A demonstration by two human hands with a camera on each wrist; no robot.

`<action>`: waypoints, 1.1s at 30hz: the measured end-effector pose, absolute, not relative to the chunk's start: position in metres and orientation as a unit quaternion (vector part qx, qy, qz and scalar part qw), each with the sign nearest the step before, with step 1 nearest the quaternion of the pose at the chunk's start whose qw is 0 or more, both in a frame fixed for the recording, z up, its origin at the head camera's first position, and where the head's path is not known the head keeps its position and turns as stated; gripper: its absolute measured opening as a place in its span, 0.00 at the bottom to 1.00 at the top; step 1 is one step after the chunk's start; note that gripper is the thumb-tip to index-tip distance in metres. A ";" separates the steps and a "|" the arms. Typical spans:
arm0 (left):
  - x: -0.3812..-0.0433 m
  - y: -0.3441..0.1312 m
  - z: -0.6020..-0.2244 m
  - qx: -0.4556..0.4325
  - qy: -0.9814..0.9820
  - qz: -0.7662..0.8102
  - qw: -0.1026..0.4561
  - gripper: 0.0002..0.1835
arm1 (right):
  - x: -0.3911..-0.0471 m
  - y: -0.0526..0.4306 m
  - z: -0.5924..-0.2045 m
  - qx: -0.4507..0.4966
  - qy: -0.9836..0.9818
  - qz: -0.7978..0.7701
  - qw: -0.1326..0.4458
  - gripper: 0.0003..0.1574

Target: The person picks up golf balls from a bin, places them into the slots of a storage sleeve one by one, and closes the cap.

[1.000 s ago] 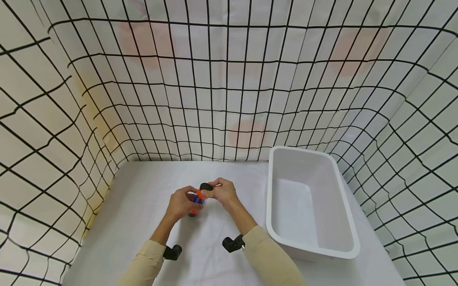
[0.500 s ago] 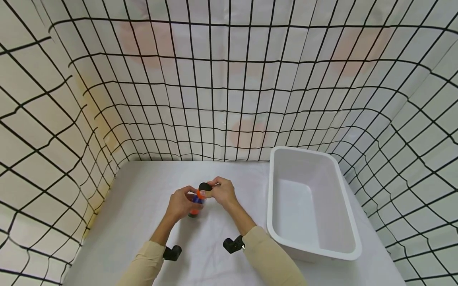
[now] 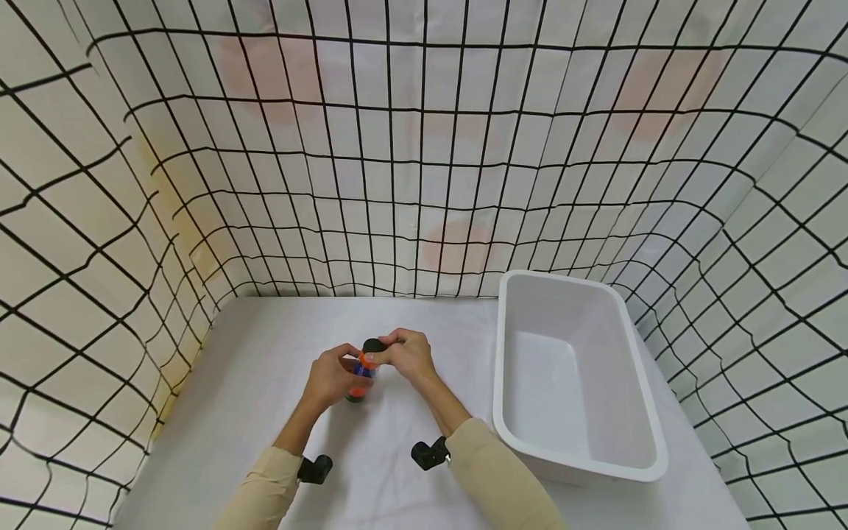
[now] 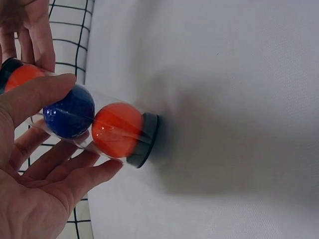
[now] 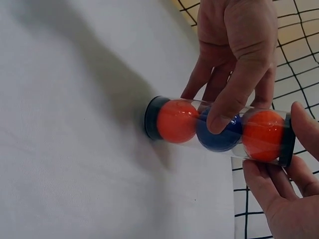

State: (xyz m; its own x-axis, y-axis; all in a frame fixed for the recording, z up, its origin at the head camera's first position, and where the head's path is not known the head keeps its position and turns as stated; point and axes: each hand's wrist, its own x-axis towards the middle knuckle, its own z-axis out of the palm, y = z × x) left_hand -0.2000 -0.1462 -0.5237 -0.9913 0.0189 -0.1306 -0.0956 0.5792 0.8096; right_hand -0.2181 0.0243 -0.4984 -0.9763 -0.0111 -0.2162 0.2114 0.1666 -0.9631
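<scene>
A clear plastic tube (image 3: 362, 370) with dark end caps stands tilted above the white cloth. Inside it, a blue ball (image 4: 70, 114) sits between two orange balls, the lower orange ball (image 4: 117, 130) showing fully in the left wrist view. My left hand (image 3: 331, 380) grips the tube round its middle, thumb across the blue ball. At the upper end, my right hand (image 3: 408, 356) holds the tube by its dark cap (image 5: 287, 140), which is in place. The lower cap (image 5: 154, 117) is close to the cloth; whether it touches is hard to tell.
A white plastic bin (image 3: 575, 372) stands on the right of the white-covered table (image 3: 278, 331). Black netting (image 3: 424, 154) rises behind the table and along both sides. Each wrist wears a small black camera mount (image 3: 315, 469).
The upper end of the tube has shifted slightly left, along with both hands, so the tube stands a little more upright. Both hands keep their hold.
</scene>
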 end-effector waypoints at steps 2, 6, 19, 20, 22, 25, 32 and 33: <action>-0.200 -0.147 -0.524 -0.023 0.887 0.458 0.061 0.23 | -0.219 0.023 -0.499 0.064 0.759 -0.642 0.085 0.18; -0.200 -0.147 -0.524 -0.025 0.886 0.460 0.060 0.23 | -0.219 0.023 -0.499 0.062 0.759 -0.643 0.083 0.18; -0.198 -0.149 -0.527 -0.023 0.886 0.459 0.059 0.23 | -0.215 0.021 -0.499 0.062 0.750 -0.652 0.095 0.20; -0.198 -0.150 -0.527 -0.022 0.886 0.458 0.060 0.23 | -0.213 0.021 -0.500 0.062 0.749 -0.652 0.096 0.21; -0.197 -0.150 -0.527 -0.020 0.886 0.460 0.063 0.23 | -0.211 0.021 -0.500 0.061 0.750 -0.652 0.096 0.22; -0.197 -0.152 -0.527 -0.015 0.887 0.457 0.064 0.23 | -0.210 0.020 -0.496 0.058 0.762 -0.638 0.096 0.23; -0.197 -0.153 -0.527 -0.006 0.889 0.453 0.067 0.23 | -0.214 0.023 -0.476 0.021 0.825 -0.548 0.137 0.26; -0.196 -0.153 -0.527 -0.006 0.889 0.453 0.067 0.23 | -0.216 0.024 -0.473 0.015 0.832 -0.535 0.144 0.26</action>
